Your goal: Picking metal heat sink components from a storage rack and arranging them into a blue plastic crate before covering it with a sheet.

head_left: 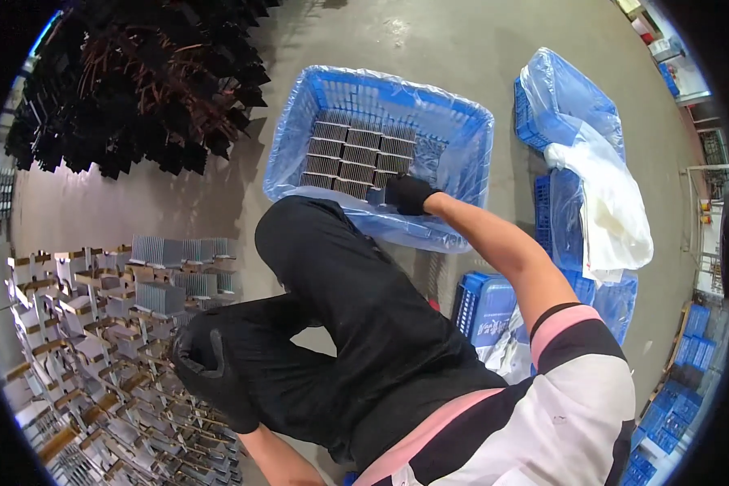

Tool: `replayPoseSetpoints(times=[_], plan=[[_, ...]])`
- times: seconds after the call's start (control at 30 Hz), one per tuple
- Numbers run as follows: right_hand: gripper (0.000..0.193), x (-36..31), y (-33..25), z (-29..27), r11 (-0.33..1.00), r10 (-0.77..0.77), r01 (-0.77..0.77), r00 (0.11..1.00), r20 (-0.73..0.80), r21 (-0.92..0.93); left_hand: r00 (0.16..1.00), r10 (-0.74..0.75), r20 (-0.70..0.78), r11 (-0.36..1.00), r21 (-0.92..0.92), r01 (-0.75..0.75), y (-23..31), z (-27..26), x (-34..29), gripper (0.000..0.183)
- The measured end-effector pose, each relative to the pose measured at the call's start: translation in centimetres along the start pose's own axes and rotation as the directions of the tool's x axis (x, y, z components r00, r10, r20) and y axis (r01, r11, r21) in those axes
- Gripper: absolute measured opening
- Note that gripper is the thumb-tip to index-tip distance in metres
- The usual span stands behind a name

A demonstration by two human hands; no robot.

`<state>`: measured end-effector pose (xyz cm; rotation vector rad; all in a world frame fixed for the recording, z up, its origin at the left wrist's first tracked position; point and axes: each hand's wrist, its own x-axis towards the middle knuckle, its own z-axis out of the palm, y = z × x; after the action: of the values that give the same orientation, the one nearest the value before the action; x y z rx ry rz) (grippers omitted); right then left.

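My right hand, in a black glove, reaches down into a large blue crate lined with clear plastic film. Its fingers are bent against the near end of a finned metal heat sink, partly hiding it. Several more heat sinks lie in close rows on the crate's bottom. On the left, my left hand, also black-gloved, is beside my bent leg at the edge of a rack filled with grey metal parts. Nearest to it are upright finned heat sinks. How its fingers are set does not show clearly.
Dark finned parts hang in a dense cluster at the upper left. More film-lined blue crates stand on the right, one draped with a white plastic bag. Below them sits a smaller blue crate. Blue bins line the far right.
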<state>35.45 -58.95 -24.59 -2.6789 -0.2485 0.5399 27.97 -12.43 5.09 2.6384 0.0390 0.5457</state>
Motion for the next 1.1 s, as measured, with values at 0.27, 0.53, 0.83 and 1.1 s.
replayPoseSetpoints(times=[0.27, 0.53, 0.83, 1.1], plan=[[0.041, 3.8, -0.6, 4.0, 0.999, -0.054, 0.054, 0.981, -0.188, -0.007, 1.000, -0.012, 0.022, 0.999, 0.044, 0.011, 0.5, 0.4, 0.6, 0.036], [0.041, 3.2, -1.2, 2.9, 0.984, -0.066, 0.016, 0.958, -0.281, -0.177, 1.000, 0.010, -0.007, 0.998, 0.056, -0.009, 0.3, 0.3, 0.6, 0.032], [0.033, 4.2, -4.4, -6.5, 0.965, 0.150, -0.092, 0.963, -0.225, 0.247, 0.913, -0.362, -0.186, 0.926, -0.188, 0.328, -3.3, -2.7, -3.4, 0.027], [0.025, 1.4, -21.3, -15.8, 0.836, -0.419, 0.547, 0.607, -0.675, -0.028, 0.764, -0.645, 0.013, 0.555, -0.679, 0.480, -17.3, -2.3, -19.1, 0.028]])
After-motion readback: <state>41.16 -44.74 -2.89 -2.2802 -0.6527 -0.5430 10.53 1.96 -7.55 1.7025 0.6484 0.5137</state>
